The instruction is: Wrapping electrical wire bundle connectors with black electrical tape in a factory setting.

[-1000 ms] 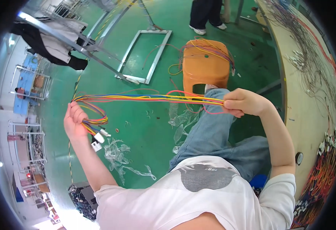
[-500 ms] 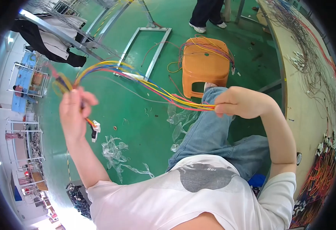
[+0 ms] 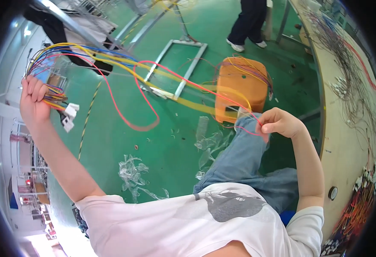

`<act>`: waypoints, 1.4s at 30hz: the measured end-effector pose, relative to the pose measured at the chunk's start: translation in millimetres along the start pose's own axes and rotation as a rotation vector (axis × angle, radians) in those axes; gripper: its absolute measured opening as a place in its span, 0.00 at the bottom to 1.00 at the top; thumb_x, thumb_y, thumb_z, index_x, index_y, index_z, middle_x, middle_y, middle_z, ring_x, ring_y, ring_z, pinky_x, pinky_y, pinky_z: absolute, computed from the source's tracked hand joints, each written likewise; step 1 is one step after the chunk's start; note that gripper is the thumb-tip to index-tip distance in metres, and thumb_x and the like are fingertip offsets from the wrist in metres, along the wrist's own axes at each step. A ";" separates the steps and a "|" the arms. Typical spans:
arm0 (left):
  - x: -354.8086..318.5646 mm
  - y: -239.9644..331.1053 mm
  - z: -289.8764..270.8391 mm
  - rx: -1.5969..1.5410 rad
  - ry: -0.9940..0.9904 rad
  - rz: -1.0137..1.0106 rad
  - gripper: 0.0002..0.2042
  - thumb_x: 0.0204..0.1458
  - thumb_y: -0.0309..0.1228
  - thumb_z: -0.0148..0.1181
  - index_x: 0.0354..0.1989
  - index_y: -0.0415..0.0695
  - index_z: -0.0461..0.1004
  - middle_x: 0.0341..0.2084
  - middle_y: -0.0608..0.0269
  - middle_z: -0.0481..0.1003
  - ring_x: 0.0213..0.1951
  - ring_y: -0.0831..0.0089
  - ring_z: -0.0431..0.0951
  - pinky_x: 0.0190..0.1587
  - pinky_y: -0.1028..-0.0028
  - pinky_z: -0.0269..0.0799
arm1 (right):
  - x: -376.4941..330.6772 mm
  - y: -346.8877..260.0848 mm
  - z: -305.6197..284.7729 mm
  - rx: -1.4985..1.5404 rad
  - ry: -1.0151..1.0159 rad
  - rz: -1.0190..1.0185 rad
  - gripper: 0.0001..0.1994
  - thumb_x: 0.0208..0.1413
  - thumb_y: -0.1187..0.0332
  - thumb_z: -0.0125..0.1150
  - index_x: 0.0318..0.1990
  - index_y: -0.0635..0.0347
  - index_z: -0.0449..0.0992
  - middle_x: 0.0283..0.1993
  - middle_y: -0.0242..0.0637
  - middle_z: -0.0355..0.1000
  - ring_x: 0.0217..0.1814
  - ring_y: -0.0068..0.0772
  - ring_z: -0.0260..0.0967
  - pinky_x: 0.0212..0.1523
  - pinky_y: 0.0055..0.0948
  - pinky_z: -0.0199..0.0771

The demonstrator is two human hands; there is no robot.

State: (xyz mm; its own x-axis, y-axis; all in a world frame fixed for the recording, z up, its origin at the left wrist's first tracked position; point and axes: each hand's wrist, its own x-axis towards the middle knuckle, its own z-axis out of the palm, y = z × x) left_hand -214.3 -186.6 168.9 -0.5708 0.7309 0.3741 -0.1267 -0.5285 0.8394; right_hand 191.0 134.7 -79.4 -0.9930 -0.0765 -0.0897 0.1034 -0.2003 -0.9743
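Apparently at the step of singling out one strand from a multicoloured wire bundle [image 3: 123,60], judging by a red wire [image 3: 188,81] pinched in the right hand [image 3: 282,123], with blurred yellow lengths [image 3: 196,108] apparently loose just beside. Cannot tell of any other wire in that pinch. Clamped at one end by the left hand [image 3: 35,103], with white connectors [image 3: 71,110] poking out beside the curled fist. Seems to call next for holding that fist firm, drawing the red wire free of its slack loop, and watching for tangles. Hangs in mid-air between both hands, above the green floor [image 3: 175,150] and, toward the right, partly in front of the orange stool [image 3: 233,81]. Looks thin and supple, in yellow, blue, red and some darker strands: bunched tight at the left fist, arching up from there, then fanning out toward the right. Sags mid-span in a long red loop. Shows smeared yellow curves near the stool, too blurred for counting.
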 end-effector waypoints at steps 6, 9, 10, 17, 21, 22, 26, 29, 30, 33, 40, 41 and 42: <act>-4.6 55.3 -26.5 0.106 0.173 0.126 0.10 0.58 0.33 0.36 0.28 0.40 0.59 0.14 0.72 0.53 0.13 0.84 0.48 0.15 0.82 0.46 | 40.9 -14.7 13.4 -0.091 0.440 -0.013 0.10 0.53 0.68 0.49 0.30 0.68 0.72 0.16 0.27 0.63 0.17 0.16 0.58 0.21 0.17 0.56; -5.5 61.2 -24.1 0.232 0.384 0.207 0.10 0.57 0.33 0.38 0.27 0.41 0.61 0.13 0.74 0.51 0.12 0.84 0.47 0.15 0.82 0.45 | 49.7 -20.4 10.9 0.021 0.532 -0.139 0.12 0.54 0.67 0.48 0.24 0.65 0.69 0.14 0.21 0.53 0.15 0.12 0.45 0.17 0.16 0.44; -6.4 61.0 -25.9 0.221 0.411 0.199 0.10 0.57 0.33 0.38 0.27 0.41 0.61 0.12 0.74 0.51 0.12 0.84 0.47 0.14 0.82 0.45 | 50.6 -25.9 9.3 0.027 0.506 -0.160 0.12 0.54 0.67 0.48 0.23 0.64 0.68 0.14 0.20 0.52 0.15 0.12 0.43 0.16 0.16 0.41; -8.8 56.0 -38.1 0.176 0.390 0.182 0.10 0.57 0.34 0.39 0.28 0.41 0.61 0.12 0.74 0.54 0.12 0.85 0.49 0.14 0.83 0.46 | 49.4 -55.3 -4.3 0.050 0.473 -0.219 0.07 0.55 0.70 0.45 0.33 0.64 0.68 0.14 0.25 0.57 0.13 0.15 0.50 0.16 0.16 0.51; -10.3 61.0 -29.8 0.175 0.374 0.165 0.10 0.57 0.33 0.39 0.28 0.41 0.61 0.12 0.74 0.55 0.12 0.85 0.49 0.14 0.83 0.46 | 46.8 -60.1 -6.6 0.050 0.318 -0.274 0.09 0.47 0.78 0.45 0.36 0.67 0.70 0.22 0.38 0.68 0.18 0.27 0.64 0.19 0.20 0.64; -10.7 60.9 -26.8 0.171 0.349 0.144 0.10 0.57 0.33 0.39 0.29 0.40 0.61 0.12 0.74 0.55 0.12 0.85 0.49 0.14 0.83 0.46 | 48.8 -62.4 -7.0 0.126 0.162 -0.226 0.09 0.47 0.76 0.46 0.35 0.68 0.70 0.22 0.40 0.69 0.19 0.29 0.65 0.20 0.22 0.66; 3.7 45.5 -16.4 0.189 0.186 0.078 0.10 0.57 0.34 0.39 0.30 0.40 0.61 0.13 0.75 0.55 0.12 0.87 0.49 0.14 0.85 0.46 | 75.3 -74.3 13.9 0.104 -0.258 0.156 0.15 0.52 0.63 0.48 0.33 0.69 0.70 0.19 0.43 0.70 0.19 0.32 0.69 0.23 0.28 0.69; -3.5 63.6 16.7 0.260 0.186 0.094 0.10 0.57 0.34 0.39 0.31 0.40 0.61 0.13 0.75 0.55 0.12 0.87 0.49 0.15 0.85 0.45 | 112.1 -64.7 35.6 -0.134 -0.313 0.092 0.18 0.53 0.59 0.48 0.31 0.70 0.72 0.22 0.43 0.71 0.23 0.32 0.71 0.26 0.26 0.70; 1.6 58.5 13.9 0.261 0.172 0.087 0.10 0.57 0.34 0.39 0.31 0.40 0.61 0.13 0.75 0.54 0.12 0.87 0.49 0.15 0.85 0.45 | 121.2 -63.1 44.0 -0.160 -0.206 0.070 0.19 0.53 0.57 0.49 0.29 0.70 0.72 0.23 0.44 0.72 0.23 0.35 0.71 0.27 0.28 0.71; 4.9 54.3 1.9 0.232 0.215 0.057 0.10 0.57 0.34 0.39 0.31 0.41 0.61 0.13 0.76 0.54 0.12 0.87 0.49 0.14 0.85 0.45 | 127.6 -58.7 44.7 0.069 0.154 -0.012 0.15 0.54 0.62 0.47 0.32 0.69 0.72 0.34 0.45 0.72 0.35 0.35 0.71 0.35 0.31 0.70; -17.7 64.5 -78.1 0.188 0.624 0.052 0.10 0.57 0.35 0.39 0.26 0.44 0.60 0.12 0.76 0.53 0.12 0.86 0.49 0.13 0.84 0.44 | 59.9 -28.4 -62.1 0.534 0.596 -0.448 0.11 0.55 0.68 0.47 0.38 0.69 0.69 0.39 0.43 0.70 0.41 0.32 0.68 0.43 0.28 0.69; -20.7 65.9 -89.6 0.176 0.715 0.089 0.10 0.57 0.35 0.39 0.25 0.45 0.60 0.11 0.76 0.52 0.11 0.86 0.49 0.13 0.84 0.44 | 39.2 -11.0 -97.5 0.639 0.607 -0.505 0.11 0.55 0.69 0.47 0.38 0.69 0.69 0.39 0.44 0.70 0.40 0.32 0.68 0.42 0.27 0.69; -25.1 69.0 -102.7 0.186 0.716 0.087 0.10 0.57 0.35 0.39 0.25 0.45 0.60 0.11 0.76 0.52 0.11 0.86 0.49 0.13 0.84 0.44 | 19.7 3.7 -128.8 0.729 0.362 -0.673 0.10 0.55 0.71 0.45 0.39 0.70 0.68 0.41 0.46 0.69 0.44 0.32 0.67 0.43 0.28 0.70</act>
State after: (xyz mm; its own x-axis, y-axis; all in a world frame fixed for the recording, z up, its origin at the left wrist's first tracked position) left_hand -292.0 -285.8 177.0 -0.9695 0.1958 0.1472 0.0464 -0.4431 0.8953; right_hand 164.6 258.2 -111.4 -0.8033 0.5406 0.2500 -0.5857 -0.6406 -0.4966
